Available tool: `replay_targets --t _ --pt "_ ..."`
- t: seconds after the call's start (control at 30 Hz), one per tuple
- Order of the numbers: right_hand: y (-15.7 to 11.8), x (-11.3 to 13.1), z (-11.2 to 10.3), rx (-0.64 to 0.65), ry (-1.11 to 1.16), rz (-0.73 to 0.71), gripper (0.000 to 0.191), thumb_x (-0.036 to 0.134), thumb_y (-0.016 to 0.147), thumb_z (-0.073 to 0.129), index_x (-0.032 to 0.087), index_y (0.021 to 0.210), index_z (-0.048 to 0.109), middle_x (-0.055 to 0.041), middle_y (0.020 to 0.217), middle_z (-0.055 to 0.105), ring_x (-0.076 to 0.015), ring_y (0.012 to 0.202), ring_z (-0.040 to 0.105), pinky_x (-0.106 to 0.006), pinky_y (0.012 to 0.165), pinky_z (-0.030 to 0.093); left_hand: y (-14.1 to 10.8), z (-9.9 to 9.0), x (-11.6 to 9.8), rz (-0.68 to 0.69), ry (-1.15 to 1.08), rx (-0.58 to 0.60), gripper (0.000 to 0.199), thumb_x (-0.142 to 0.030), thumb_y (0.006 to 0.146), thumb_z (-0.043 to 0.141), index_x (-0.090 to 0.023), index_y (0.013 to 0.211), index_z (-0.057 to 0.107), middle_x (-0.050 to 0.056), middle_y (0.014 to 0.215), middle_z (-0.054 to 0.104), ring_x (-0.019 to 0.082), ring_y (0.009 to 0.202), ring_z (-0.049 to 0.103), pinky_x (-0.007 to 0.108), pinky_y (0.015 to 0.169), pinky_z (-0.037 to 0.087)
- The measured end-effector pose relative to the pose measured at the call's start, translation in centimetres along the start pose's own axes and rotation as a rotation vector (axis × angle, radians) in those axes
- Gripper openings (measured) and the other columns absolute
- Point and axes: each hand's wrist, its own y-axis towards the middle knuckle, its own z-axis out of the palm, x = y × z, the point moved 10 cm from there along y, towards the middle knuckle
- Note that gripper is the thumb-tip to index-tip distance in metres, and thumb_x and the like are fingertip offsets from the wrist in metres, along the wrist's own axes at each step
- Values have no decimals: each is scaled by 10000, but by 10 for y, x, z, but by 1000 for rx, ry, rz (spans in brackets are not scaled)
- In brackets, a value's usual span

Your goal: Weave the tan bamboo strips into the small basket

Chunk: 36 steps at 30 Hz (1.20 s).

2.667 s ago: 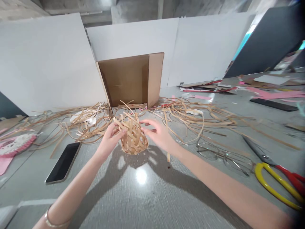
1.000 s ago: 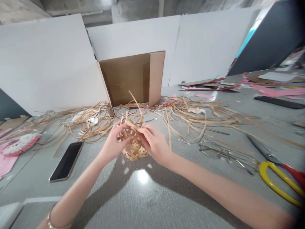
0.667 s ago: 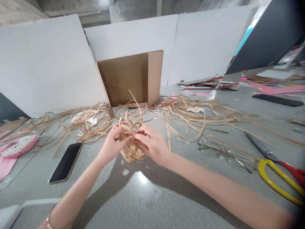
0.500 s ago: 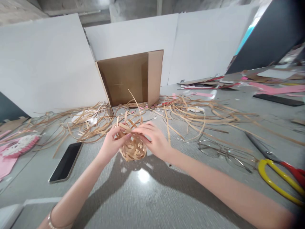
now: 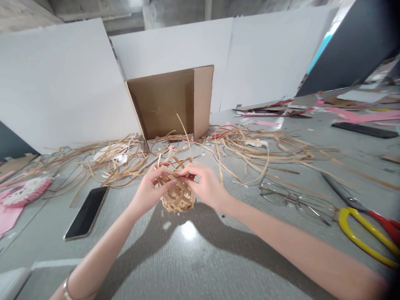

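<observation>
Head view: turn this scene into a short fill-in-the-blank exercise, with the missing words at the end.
1. The left hand and the right hand both hold a small woven ____.
2. The scissors have one red handle and one ____ handle.
3. A bracelet is worn on the person's ____ arm.
4. The open brown box behind the hands is made of ____.

Missing words: basket; yellow; left; cardboard.

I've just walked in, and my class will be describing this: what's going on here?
A person is working on a small woven basket. The left hand holds it near the top, and the right hand pinches at the rim. Loose ends stick up from it. Strips lie scattered behind, with a phone to the left and scissors to the right.
</observation>
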Motion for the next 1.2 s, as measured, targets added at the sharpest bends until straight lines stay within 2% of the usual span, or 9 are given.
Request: replay_targets --t 0.1,0.17,0.33,0.43,0.53,0.77,0.93,1.1,1.2 --pt "0 7 1 48 -15 -50 162 79 802 578 199 791 685 -11 748 670 -155 749 579 -311 724 450 -1 -5 1 14 35 -68 144 -336 716 693 -213 790 676 83 1149 573 248 1186 496 382 926 463" --pt "1 5 3 70 18 -30 118 115 809 594 188 790 684 -17 754 672 -153 750 571 -302 711 443 -2 -4 2 21 26 -74 164 -351 723 694 -210 796 652 82 1151 561 242 1160 507 385 923 464" --pt "3 -13 9 116 169 182 80 152 790 638 186 732 681 -5 744 683 -131 694 574 -266 633 430 -5 4 -4 70 -37 21 144 -329 764 686 -206 768 610 84 1200 519 246 1260 435 408 1026 397" --pt "4 -18 9 139 227 263 107 129 780 629 186 705 680 1 717 689 -124 667 585 -266 637 439 -5 8 -3 62 -58 111 128 -313 782 666 -222 872 657 91 1298 465 255 1307 398 410 1057 378" --pt "5 -21 6 122 226 289 112 124 772 630 184 699 689 0 711 698 -125 668 595 -268 645 447 -4 10 -2 50 -44 195 183 -303 774 672 -243 947 679 84 1337 449 261 1336 372 381 1036 413" --pt "4 -15 2 93 107 190 168 120 785 590 208 783 733 -13 784 717 -138 718 613 -281 668 464 -3 5 -7 90 77 91 153 -281 776 661 -232 922 655 87 1259 508 249 1261 456 395 988 457" --pt "6 -13 1 125 119 175 150 147 784 604 207 834 731 -14 787 709 -141 710 611 -288 663 473 -3 0 -5 55 83 24 186 -290 751 673 -223 923 650 89 1214 535 245 1166 523 394 908 505" --pt "4 -12 4 116 89 191 136 100 779 608 194 732 696 -2 741 693 -128 678 587 -272 648 452 -5 8 -10 92 103 91 165 -317 762 668 -211 887 691 104 1231 526 267 1228 473 426 975 450" --pt "2 -8 3 77 10 146 119 122 802 597 189 756 685 -5 739 675 -133 692 568 -277 657 435 -5 4 -12 106 130 5 165 -353 787 646 -198 777 699 106 1143 563 262 1182 498 443 1000 416"
